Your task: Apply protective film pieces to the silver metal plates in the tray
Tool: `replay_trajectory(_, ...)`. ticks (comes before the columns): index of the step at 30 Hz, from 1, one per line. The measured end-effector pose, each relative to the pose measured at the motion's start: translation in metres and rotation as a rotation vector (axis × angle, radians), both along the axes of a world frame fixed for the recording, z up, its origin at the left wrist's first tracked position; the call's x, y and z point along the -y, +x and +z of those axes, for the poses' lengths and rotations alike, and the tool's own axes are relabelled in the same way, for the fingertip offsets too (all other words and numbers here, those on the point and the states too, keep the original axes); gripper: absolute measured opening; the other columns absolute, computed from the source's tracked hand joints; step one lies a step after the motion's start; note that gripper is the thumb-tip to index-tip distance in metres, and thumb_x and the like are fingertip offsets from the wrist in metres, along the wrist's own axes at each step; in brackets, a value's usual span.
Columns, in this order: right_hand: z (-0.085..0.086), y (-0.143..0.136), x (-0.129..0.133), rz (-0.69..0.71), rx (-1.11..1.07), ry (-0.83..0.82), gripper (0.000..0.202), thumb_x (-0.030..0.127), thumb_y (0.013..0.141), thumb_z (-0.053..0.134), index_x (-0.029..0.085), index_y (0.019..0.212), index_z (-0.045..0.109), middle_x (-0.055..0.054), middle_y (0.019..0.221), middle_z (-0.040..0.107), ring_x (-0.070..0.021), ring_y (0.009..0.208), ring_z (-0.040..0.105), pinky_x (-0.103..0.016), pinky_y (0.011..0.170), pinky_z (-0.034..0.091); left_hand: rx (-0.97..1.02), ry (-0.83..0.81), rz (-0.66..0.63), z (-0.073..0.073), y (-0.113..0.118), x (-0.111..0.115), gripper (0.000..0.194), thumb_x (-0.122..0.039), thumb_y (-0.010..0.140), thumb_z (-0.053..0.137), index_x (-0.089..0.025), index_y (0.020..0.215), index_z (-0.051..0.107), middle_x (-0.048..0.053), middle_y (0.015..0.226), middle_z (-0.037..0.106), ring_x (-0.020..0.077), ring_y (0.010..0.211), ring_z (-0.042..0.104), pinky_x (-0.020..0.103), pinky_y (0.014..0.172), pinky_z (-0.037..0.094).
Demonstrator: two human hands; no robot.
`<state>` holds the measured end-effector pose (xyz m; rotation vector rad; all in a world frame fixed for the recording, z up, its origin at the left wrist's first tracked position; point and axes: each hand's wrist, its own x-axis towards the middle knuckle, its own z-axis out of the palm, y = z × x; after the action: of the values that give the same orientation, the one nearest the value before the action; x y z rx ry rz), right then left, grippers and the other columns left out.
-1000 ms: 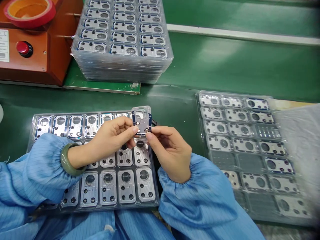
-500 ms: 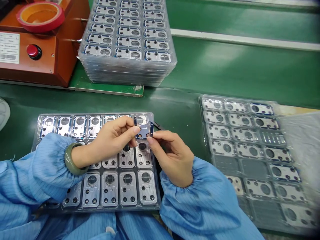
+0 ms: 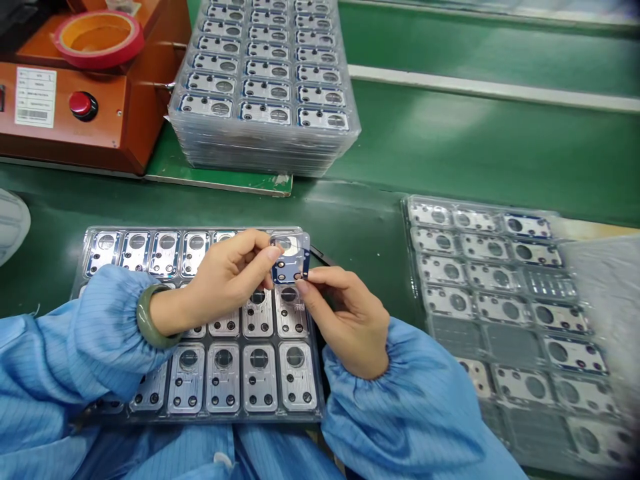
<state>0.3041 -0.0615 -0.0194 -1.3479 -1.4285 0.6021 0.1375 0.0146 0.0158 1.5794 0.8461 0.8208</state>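
Between my two hands is a small blue-edged plate (image 3: 289,267) with round holes, shiny and partly see-through looking. It is over the top right corner of a clear plastic tray (image 3: 320,400). My left hand (image 3: 240,270) pinches its left edge between thumb and fingers. At its lower right corner, the thumb and forefinger of my right hand (image 3: 347,313) are closed on it. Silvery metal plates (image 3: 223,377), each with one large round and several small dark holes, lie in the tray's pockets. My left forearm and hand hide part of the tray.
A tall stack of filled clear trays (image 3: 265,143) stands behind. To its left is an orange machine (image 3: 105,127) with a red button and a tape roll (image 3: 99,40). A partly filled tray (image 3: 420,267) lies at right, beside a cloudy plastic bag (image 3: 610,293).
The whole view has shifted slightly, so things sit a little further right. Both hands keep their hold on the blue-edged plate, with hardly any movement.
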Motion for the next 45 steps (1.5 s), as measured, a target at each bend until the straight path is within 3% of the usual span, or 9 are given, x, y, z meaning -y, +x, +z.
replay_trajectory(5, 0.0, -0.001, 0.0, 0.018, -0.014, 0.011, 0.021, 0.01, 0.082, 0.064, 0.025, 0.096, 0.063, 0.001, 0.085, 0.066, -0.0123, 0.071, 0.061, -0.025, 0.064, 0.053, 0.016, -0.005, 0.0, 0.001, 0.0, 0.001, 0.018, -0.029, 0.09, 0.051, -0.016, 0.077, 0.051, -0.003, 0.055, 0.058, 0.0074, 0.049, 0.058, 0.017, 0.05, 0.047)
replay_trajectory(10, 0.001, 0.0, 0.0, 0.028, -0.012, 0.011, 0.022, 0.009, 0.081, 0.064, 0.025, 0.097, 0.063, 0.0, 0.087, 0.066, -0.0126, 0.074, 0.061, -0.026, 0.066, 0.052, 0.074, 0.022, 0.015, -0.004, 0.0, 0.001, 0.016, -0.032, 0.091, 0.05, -0.016, 0.09, 0.053, -0.003, 0.061, 0.058, 0.0081, 0.05, 0.061, 0.018, 0.048, 0.049)
replay_trajectory(14, 0.002, 0.0, -0.001, 0.047, 0.011, 0.028, 0.02, 0.009, 0.082, 0.063, 0.024, 0.095, 0.063, 0.0, 0.083, 0.066, -0.0132, 0.073, 0.061, -0.026, 0.064, 0.052, 0.001, 0.054, -0.005, -0.006, -0.003, 0.001, 0.016, -0.03, 0.094, 0.044, -0.017, 0.096, 0.054, -0.004, 0.058, 0.058, 0.009, 0.052, 0.061, 0.02, 0.054, 0.05)
replay_trajectory(24, 0.005, 0.0, -0.001, 0.056, 0.028, 0.048, 0.022, 0.008, 0.081, 0.063, 0.025, 0.094, 0.061, 0.001, 0.081, 0.065, -0.0133, 0.071, 0.061, -0.026, 0.063, 0.051, -0.034, 0.157, -0.001, -0.006, -0.005, 0.003, 0.022, -0.035, 0.095, 0.041, -0.018, 0.092, 0.054, -0.003, 0.059, 0.059, 0.0095, 0.051, 0.06, 0.021, 0.052, 0.046)
replay_trajectory(29, 0.009, -0.001, -0.001, 0.072, 0.128, 0.081, 0.023, 0.007, 0.08, 0.062, 0.024, 0.095, 0.06, 0.001, 0.078, 0.064, -0.0132, 0.067, 0.062, -0.025, 0.06, 0.052, -0.088, 0.199, 0.032, -0.006, -0.006, 0.002, 0.02, -0.03, 0.095, 0.042, -0.019, 0.086, 0.055, -0.005, 0.056, 0.058, 0.0082, 0.048, 0.059, 0.02, 0.051, 0.044)
replay_trajectory(35, 0.008, 0.001, -0.001, 0.117, 0.282, 0.233, 0.028, 0.01, 0.082, 0.058, 0.024, 0.106, 0.057, -0.003, 0.085, 0.068, -0.0161, 0.072, 0.065, -0.028, 0.062, 0.054, -0.138, 0.233, 0.047, -0.001, -0.004, 0.0, 0.015, -0.025, 0.094, 0.043, -0.019, 0.088, 0.056, -0.007, 0.052, 0.051, 0.0059, 0.042, 0.053, 0.019, 0.048, 0.042)
replay_trajectory(40, 0.007, 0.007, -0.001, 0.072, 0.529, 0.353, 0.034, 0.017, 0.084, 0.057, 0.024, 0.117, 0.054, -0.006, 0.087, 0.07, -0.0181, 0.067, 0.064, -0.029, 0.057, 0.052, -0.174, 0.241, 0.063, 0.0, -0.003, -0.001, 0.015, -0.024, 0.093, 0.044, -0.019, 0.084, 0.055, -0.007, 0.05, 0.051, 0.0066, 0.041, 0.053, 0.02, 0.048, 0.042)
replay_trajectory(45, 0.005, 0.01, 0.003, -0.089, 0.48, 0.322, 0.046, 0.019, 0.085, 0.057, 0.025, 0.13, 0.047, -0.005, 0.087, 0.069, -0.0163, 0.059, 0.058, -0.03, 0.054, 0.048, -0.189, 0.173, 0.063, -0.003, -0.003, 0.0, 0.017, -0.026, 0.094, 0.043, -0.02, 0.082, 0.054, -0.007, 0.049, 0.05, 0.0071, 0.041, 0.053, 0.02, 0.045, 0.041)
